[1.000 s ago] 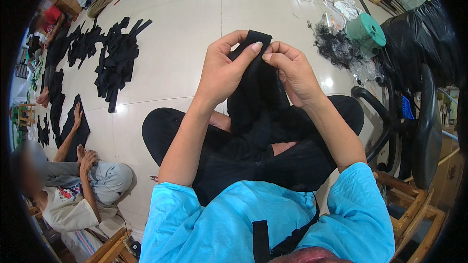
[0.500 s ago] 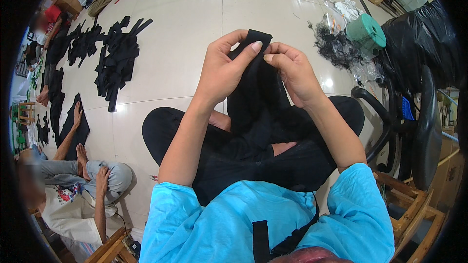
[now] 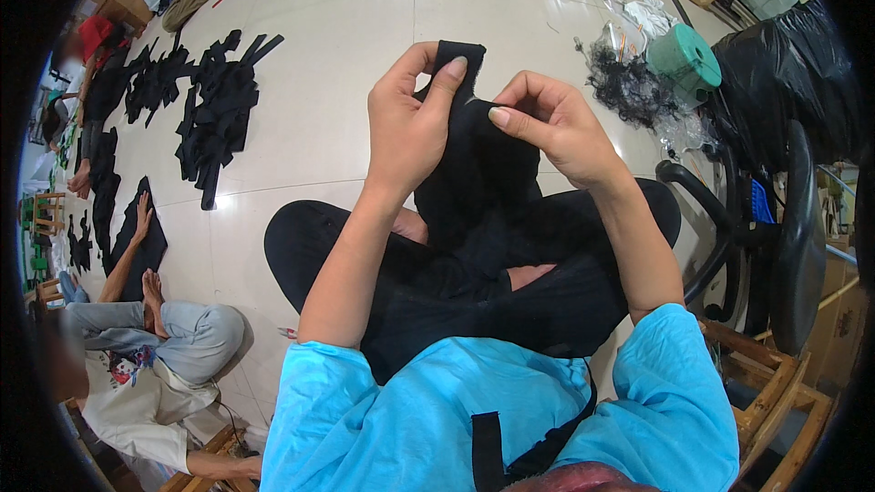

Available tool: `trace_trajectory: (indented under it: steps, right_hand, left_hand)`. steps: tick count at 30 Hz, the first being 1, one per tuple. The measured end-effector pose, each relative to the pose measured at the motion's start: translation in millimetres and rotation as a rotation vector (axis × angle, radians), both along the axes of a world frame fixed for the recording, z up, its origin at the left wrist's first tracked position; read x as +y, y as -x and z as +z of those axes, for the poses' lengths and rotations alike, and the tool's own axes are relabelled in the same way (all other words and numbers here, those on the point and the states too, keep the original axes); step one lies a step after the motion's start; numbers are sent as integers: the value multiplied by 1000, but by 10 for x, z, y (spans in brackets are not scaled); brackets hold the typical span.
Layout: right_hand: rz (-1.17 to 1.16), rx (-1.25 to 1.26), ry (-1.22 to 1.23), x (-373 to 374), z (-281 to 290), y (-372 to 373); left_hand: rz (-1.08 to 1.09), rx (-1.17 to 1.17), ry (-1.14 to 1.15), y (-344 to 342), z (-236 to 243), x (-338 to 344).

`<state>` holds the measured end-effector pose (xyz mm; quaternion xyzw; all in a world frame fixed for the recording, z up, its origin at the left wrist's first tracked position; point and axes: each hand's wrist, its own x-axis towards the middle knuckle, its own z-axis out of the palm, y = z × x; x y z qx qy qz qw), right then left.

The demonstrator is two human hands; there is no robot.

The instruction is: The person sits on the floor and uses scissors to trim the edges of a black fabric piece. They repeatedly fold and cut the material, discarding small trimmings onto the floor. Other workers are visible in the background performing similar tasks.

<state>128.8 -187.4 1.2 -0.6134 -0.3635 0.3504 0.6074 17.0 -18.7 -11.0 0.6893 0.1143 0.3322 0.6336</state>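
A piece of black cloth [image 3: 478,159] hangs between my raised hands and down over my crossed legs. My left hand [image 3: 410,118] pinches a folded band at its upper end, thumb on top. Further right, my right hand [image 3: 556,132] grips another edge of the same cloth between thumb and forefinger. A notch opens between the two held parts, with floor showing through it. The lower end of the cloth merges with my black trousers, so its outline there cannot be made out.
Black cloth strips [image 3: 219,105] lie heaped on the tiled floor to the left. A seated co-worker [image 3: 155,374] is at lower left. On the right are a green spool [image 3: 684,64], tangled black threads [image 3: 615,82], a black plastic bag [image 3: 775,82] and an office chair [image 3: 797,237].
My left hand has moved a little left and up with the band. The held edges have spread apart, opening the notch. The co-worker's near arm has shifted downward from the knee.
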Motion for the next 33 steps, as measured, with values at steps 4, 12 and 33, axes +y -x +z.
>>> trace_trajectory:
  steps: [4, 12, 33]
  right_hand:
    - [-24, 141, -77, 51, -56, 82]
    - [-103, 241, -97, 95, -98, 190]
    - [-242, 83, -150, 123, -197, 211]
  left_hand:
    - [-70, -15, 32, -14, -2, 21]
    - [-146, -21, 58, -12, -23, -13]
    - [-138, 0, 57, -7, -32, -13]
